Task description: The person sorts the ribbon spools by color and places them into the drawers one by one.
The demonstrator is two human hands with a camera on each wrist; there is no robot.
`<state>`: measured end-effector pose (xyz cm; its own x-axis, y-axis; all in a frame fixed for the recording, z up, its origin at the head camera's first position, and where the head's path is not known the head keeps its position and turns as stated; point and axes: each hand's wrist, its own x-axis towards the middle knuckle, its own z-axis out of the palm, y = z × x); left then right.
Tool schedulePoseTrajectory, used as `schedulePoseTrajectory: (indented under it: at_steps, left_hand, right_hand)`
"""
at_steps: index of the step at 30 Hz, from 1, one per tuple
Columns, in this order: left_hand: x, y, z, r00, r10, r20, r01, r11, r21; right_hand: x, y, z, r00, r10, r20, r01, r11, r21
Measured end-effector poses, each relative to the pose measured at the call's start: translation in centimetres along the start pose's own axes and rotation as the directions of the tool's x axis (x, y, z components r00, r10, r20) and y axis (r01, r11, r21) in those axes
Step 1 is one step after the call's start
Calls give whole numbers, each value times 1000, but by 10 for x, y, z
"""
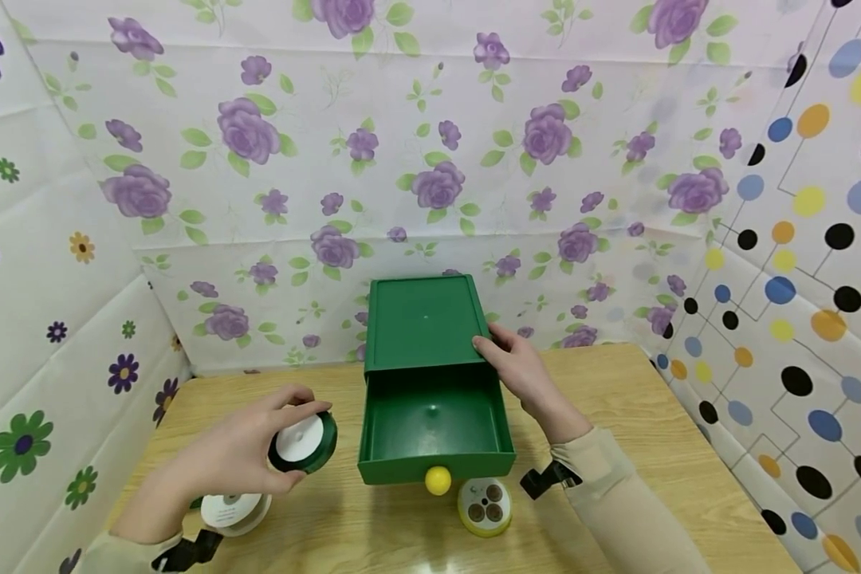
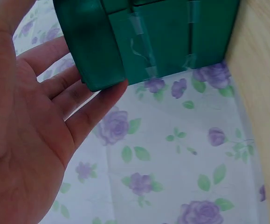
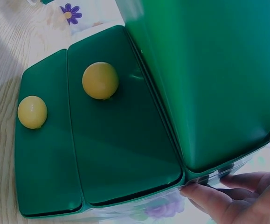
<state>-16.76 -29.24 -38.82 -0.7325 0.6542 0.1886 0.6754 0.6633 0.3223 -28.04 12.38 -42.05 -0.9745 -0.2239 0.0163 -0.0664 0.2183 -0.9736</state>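
Note:
A green drawer unit [image 1: 423,323] stands at the middle of the table with its top drawer [image 1: 430,422] pulled out; no contents show in it. My left hand [image 1: 258,446] grips a spool of dark green ribbon [image 1: 304,441] by its edge, just left of the drawer. In the left wrist view the spool's green side [image 2: 90,46] lies against the fingers, overlapping the taped unit wall [image 2: 167,37]. My right hand [image 1: 520,375] holds the unit's right side, thumb on top. Two shut drawers [image 3: 125,135] with yellow knobs show in the right wrist view.
A white spool [image 1: 233,512] with a printed label lies on the wooden table [image 1: 603,494], partly behind my left hand. In front of the drawer's yellow knob [image 1: 438,480] lies a round, white-faced, yellow-rimmed spool [image 1: 485,506]. A flowered cloth wall [image 1: 402,159] stands behind the unit.

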Motion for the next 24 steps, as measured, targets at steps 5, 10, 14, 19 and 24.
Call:
schedulePoseTrajectory:
  at_steps: [5,10,14,19,24]
  left_hand:
    - [7,6,-9,999,23,-23,-23,1000,17]
    - [14,14,-14,993,79,-82,-78,997,26]
    - [21,21,-16,990,107,-93,-107,994,15]
    - [33,30,-17,979,170,-109,-170,985,7]
    - [45,39,-16,965,235,-117,-236,972,-1]
  right_hand:
    - [0,0,1,1000,7,-7,-7,1000,-1]
    - [0,0,1,999,24,-22,-24,1000,-6]
    - [0,1,1,1000,19,-20,-19,1000,-8]
    - [0,0,1,1000,15,-16,-15,1000,1]
    - [0,0,1,1000,12,-12,-12,1000,1]
